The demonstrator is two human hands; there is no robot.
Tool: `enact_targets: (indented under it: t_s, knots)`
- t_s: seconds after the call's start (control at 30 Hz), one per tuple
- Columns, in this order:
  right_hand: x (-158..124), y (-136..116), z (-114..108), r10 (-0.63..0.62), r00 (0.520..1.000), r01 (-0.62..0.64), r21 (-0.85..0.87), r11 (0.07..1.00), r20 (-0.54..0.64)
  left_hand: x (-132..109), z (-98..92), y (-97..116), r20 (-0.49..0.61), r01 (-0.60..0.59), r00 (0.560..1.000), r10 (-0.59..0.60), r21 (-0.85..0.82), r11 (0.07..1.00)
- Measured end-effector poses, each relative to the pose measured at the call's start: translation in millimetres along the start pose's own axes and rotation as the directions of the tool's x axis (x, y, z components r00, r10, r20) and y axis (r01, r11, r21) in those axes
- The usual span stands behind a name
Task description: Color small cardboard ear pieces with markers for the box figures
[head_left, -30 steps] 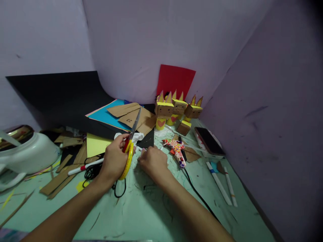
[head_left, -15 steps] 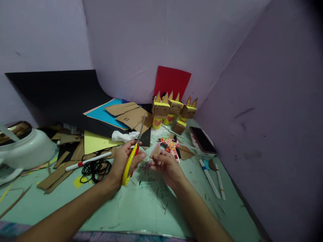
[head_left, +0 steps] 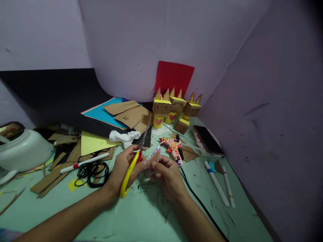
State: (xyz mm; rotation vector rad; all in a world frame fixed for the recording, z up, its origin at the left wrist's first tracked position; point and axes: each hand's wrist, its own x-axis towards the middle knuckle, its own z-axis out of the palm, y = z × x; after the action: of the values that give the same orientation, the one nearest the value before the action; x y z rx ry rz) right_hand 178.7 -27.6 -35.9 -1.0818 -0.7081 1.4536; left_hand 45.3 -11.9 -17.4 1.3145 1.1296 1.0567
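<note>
My left hand is closed around scissors with yellow and red handles, their blades pointing up and away from me. Between the fingers of my right hand is a small cardboard triangle with a pink-purple edge. The two hands are close together over the green tabletop, and my left fingertips are at the triangle's lower left side. Just beyond my right hand lies a hot glue gun with a colourful pattern. Behind it stand several cardboard figures with box heads, pointed ears and red hearts on yellow bodies.
Left are a coil of black cord, a white marker, cardboard strips and a white pot. Crumpled white tissue lies beyond my left hand. A phone and more markers are right. A black cable passes my right forearm.
My left fingers have come up to the cardboard triangle, which is turned to a different angle. The view has shifted slightly, and the black cable now shows beside my right arm.
</note>
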Motion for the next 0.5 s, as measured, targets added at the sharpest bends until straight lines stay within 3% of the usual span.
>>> enact_targets:
  t_s: [0.13,0.23,0.37,0.43,0.5]
  knots:
    - [5.5,-2.3,-5.9,-0.099,0.995,0.1,0.066,0.993,-0.028,-0.6,-7.3,-1.1,0.013,-0.157,0.987,0.159,0.264,0.952]
    - [8.8,-4.8,-11.4,-0.19,0.981,0.194,0.09,0.977,-0.048,-1.9,-15.7,1.8,0.11,-0.306,0.95,0.293,0.516,0.8]
    - [8.9,-6.6,-14.0,-0.245,0.967,0.253,0.118,0.96,-0.074,-2.3,-21.5,6.4,0.332,-0.442,0.892,0.306,0.503,0.743]
    - [7.7,-6.9,-12.9,-0.243,0.968,0.251,0.148,0.957,-0.068,-2.4,-21.3,6.5,0.39,-0.457,0.875,0.286,0.474,0.753]
    - [6.6,-7.0,-11.3,-0.241,0.969,0.248,0.187,0.951,-0.061,-3.4,-20.2,4.5,0.4,-0.427,0.885,0.237,0.497,0.756]
